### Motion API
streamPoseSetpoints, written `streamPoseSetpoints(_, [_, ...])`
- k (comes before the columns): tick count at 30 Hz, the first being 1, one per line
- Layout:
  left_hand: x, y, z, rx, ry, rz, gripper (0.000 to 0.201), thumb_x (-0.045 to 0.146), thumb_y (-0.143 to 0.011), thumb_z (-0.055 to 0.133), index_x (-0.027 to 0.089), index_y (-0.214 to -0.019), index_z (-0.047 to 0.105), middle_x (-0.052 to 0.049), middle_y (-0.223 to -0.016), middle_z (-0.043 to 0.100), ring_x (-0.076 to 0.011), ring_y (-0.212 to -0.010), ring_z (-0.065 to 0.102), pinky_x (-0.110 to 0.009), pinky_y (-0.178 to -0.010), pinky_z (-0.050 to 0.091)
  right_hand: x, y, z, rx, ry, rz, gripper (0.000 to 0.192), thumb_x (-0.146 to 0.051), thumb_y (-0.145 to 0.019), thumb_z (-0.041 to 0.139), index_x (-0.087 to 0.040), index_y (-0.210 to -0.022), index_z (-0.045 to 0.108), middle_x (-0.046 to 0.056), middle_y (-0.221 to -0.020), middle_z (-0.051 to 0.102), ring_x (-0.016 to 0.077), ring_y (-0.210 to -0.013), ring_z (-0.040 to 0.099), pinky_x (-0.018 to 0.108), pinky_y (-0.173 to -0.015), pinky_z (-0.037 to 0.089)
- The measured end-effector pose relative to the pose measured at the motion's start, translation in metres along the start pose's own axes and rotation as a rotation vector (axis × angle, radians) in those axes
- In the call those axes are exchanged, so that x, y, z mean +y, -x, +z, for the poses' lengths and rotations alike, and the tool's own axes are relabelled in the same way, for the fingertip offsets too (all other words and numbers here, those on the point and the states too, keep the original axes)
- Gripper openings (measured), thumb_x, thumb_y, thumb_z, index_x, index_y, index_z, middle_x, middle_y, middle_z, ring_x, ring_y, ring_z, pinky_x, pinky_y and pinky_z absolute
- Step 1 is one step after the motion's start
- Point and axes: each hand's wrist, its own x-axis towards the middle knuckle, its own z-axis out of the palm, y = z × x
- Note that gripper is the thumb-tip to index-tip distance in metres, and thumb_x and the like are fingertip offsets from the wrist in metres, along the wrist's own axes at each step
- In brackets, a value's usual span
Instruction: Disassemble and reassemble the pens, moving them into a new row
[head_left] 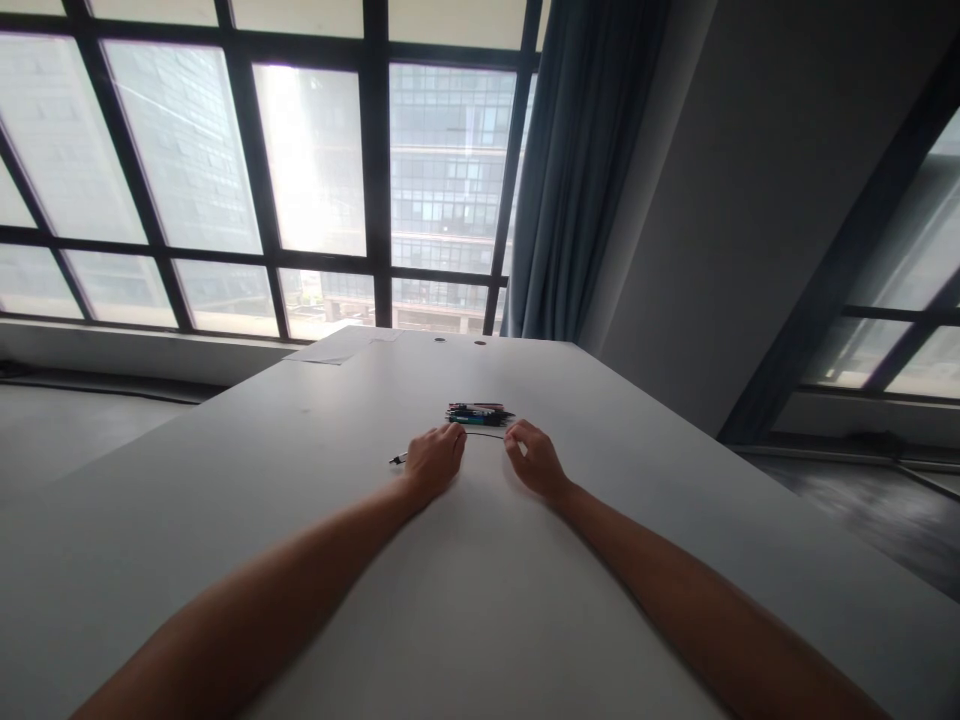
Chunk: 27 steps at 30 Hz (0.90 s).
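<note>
A thin dark cord (485, 435) spans the gap between my two hands, bowed slightly upward. My left hand (436, 459) is closed on its left end, and my right hand (534, 457) pinches the other end. Just beyond the cord lies a bundle of several pens (477, 413), dark, teal and reddish, side by side on the white table (480, 600). Left of my left hand, the tip of a single pen (398, 459) sticks out; the rest of it is hidden behind the hand, so I cannot tell whether the hand touches it.
White paper sheets (337, 346) lie at the table's far left corner. Two dark round inserts (480, 343) sit near the far edge. Behind the table are large windows (454, 170), a blue curtain (574, 180) and a grey pillar (720, 220) on the right.
</note>
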Motion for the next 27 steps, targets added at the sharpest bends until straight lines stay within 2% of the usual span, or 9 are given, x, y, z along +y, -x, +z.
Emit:
streamPoseSetpoints(5, [-0.0031,-0.0020,0.0000,-0.007,0.016,-0.042,0.032,0.041,-0.099,0.027,0.025,-0.103,0.055,-0.003,-0.103,0.067,-0.0182,-0.091,0.063,-0.027,-0.070,0.042,-0.0045,0.0002,0.0005,0.010,0.045,-0.061,0.023,-0.025,-0.088,0.040,-0.020,-0.067,0.049,0.004,-0.081,0.059,0.0163,-0.077,0.055,0.029,-0.076,0.041])
streamPoseSetpoints(9, [-0.0024,-0.0026,-0.0006,-0.037,0.007,-0.056,0.033,0.042,-0.098,0.029,0.025,-0.103,0.056,-0.004,-0.104,0.068,-0.0186,-0.090,0.064,-0.028,-0.070,0.043,-0.0041,0.0008,0.0005,0.027,0.111,-0.039,0.020,-0.023,-0.086,0.042,-0.020,-0.068,0.051,0.004,-0.084,0.061,0.0169,-0.081,0.056,0.030,-0.078,0.039])
streamPoseSetpoints(14, [-0.0007,-0.0023,0.0007,-0.072,-0.033,0.002,0.034,0.042,-0.097,0.031,0.024,-0.100,0.060,-0.004,-0.101,0.068,-0.0184,-0.091,0.063,-0.027,-0.072,0.043,-0.0026,0.0014,-0.0008,0.081,0.177,0.007,0.012,-0.022,-0.083,0.046,-0.019,-0.075,0.055,0.005,-0.089,0.061,0.0176,-0.084,0.057,0.031,-0.080,0.037])
streamPoseSetpoints(20, [-0.0023,-0.0027,0.0039,-0.064,-0.055,0.046,0.036,0.043,-0.097,0.032,0.024,-0.096,0.062,-0.004,-0.097,0.068,-0.0188,-0.086,0.064,-0.027,-0.069,0.043,-0.0017,0.0022,-0.0006,0.081,0.179,-0.032,0.009,-0.022,-0.083,0.046,-0.019,-0.079,0.054,0.006,-0.092,0.061,0.0179,-0.085,0.057,0.030,-0.080,0.037])
streamPoseSetpoints(24, [-0.0033,-0.0034,0.0057,-0.067,-0.058,0.045,0.036,0.040,-0.098,0.029,0.024,-0.097,0.061,-0.005,-0.097,0.068,-0.0188,-0.085,0.064,-0.028,-0.069,0.043,-0.0032,0.0018,-0.0027,0.040,0.210,-0.023,0.013,-0.021,-0.084,0.045,-0.020,-0.075,0.054,0.006,-0.091,0.061,0.0185,-0.088,0.056,0.031,-0.081,0.036])
streamPoseSetpoints(27, [-0.0043,-0.0037,0.0059,-0.074,-0.079,0.037,0.034,0.037,-0.098,0.028,0.023,-0.098,0.059,-0.005,-0.098,0.068,-0.0194,-0.085,0.065,-0.028,-0.068,0.043,-0.0048,0.0016,-0.0051,-0.062,0.243,-0.088,0.015,-0.021,-0.083,0.046,-0.019,-0.071,0.054,0.006,-0.090,0.061,0.0183,-0.086,0.055,0.032,-0.082,0.035])
